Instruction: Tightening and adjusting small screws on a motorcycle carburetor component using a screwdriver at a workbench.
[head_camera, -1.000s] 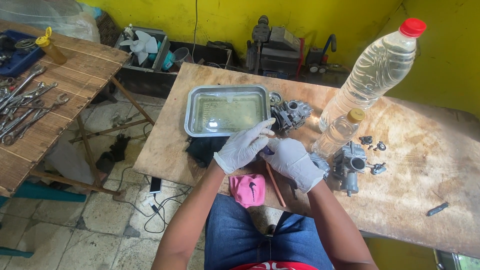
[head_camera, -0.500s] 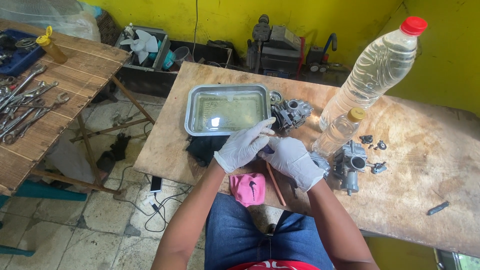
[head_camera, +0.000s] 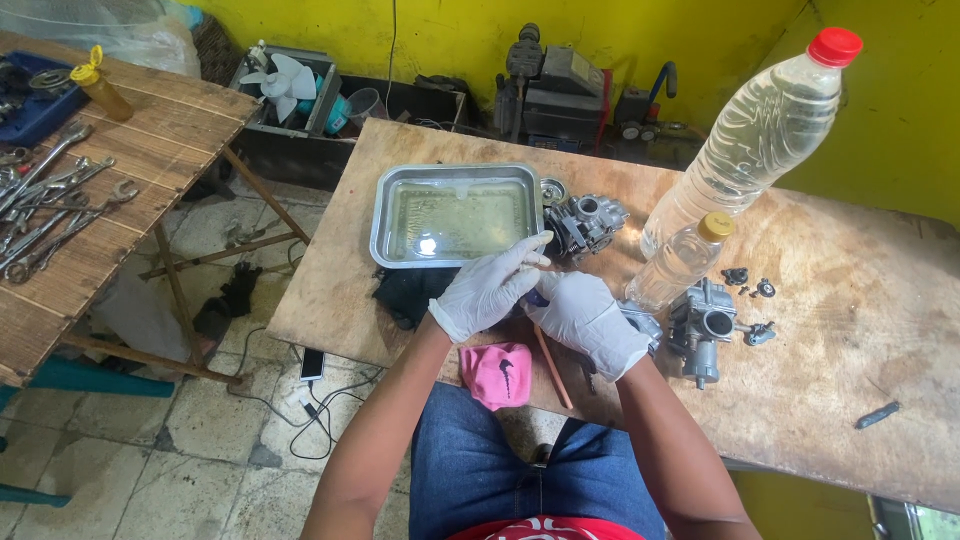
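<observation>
Wooden table (head_camera: 820, 400) fills the middle. Both gloved hands, left hand (head_camera: 487, 290) and right hand (head_camera: 588, 320), pinch one small part between them, mid-frame. I think it could slip into the oily metal tray (head_camera: 385, 215) just above.

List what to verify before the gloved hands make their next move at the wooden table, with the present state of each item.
1. Both hands gloved: ok; the left hand and right hand wear white gloves.
2. Small part held securely between the hands: cannot tell; the fingers hide it.
3. Rectangular metal tray of yellowish liquid flat and within reach: ok.
4. Tall clear plastic bottle with red cap closed: ok; it stands capped.
5. Small clear bottle with yellow cap closed: ok.
6. Small loose dark parts away from the table edge: ok; they lie well in on the worn wooden table.
</observation>
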